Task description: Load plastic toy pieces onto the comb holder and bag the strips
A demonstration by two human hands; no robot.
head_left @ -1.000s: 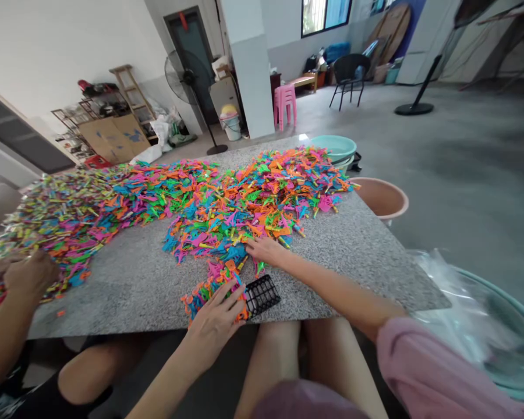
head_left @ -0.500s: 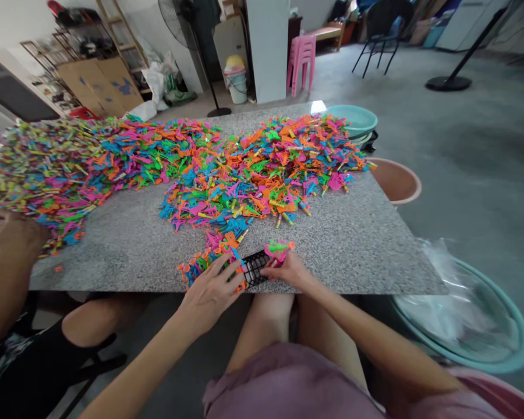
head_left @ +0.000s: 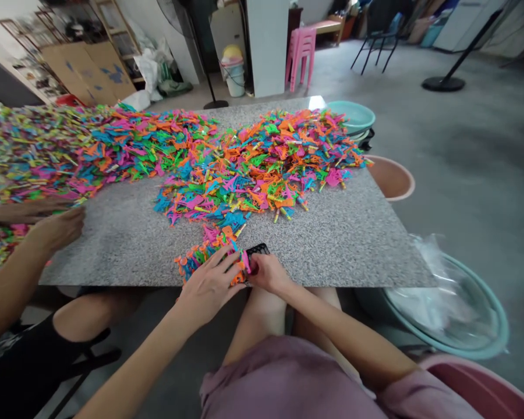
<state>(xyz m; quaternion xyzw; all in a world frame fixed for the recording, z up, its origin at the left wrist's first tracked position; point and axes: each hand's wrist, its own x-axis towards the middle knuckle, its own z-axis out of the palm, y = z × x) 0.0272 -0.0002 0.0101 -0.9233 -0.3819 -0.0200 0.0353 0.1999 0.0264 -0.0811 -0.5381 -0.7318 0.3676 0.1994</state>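
Your right hand [head_left: 268,272]: fingers curled, pressing on the small black plastic grid tray [head_left: 257,251] at the desk's near edge.
Your left hand [head_left: 209,283]: fingers spread flat over a small cluster of coloured plastic pieces [head_left: 201,256].
Progress: the huge multicoloured heap of plastic pieces [head_left: 253,163] on the grey speckled stone desk [head_left: 340,244] remains, so most work looks undone.

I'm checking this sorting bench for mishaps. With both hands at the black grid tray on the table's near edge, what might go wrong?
The black plastic grid tray sits at the grey speckled stone table edge, so the right hand may push it off. The left hand rests on a small cluster of colourful plastic pieces at that edge; some may fall.
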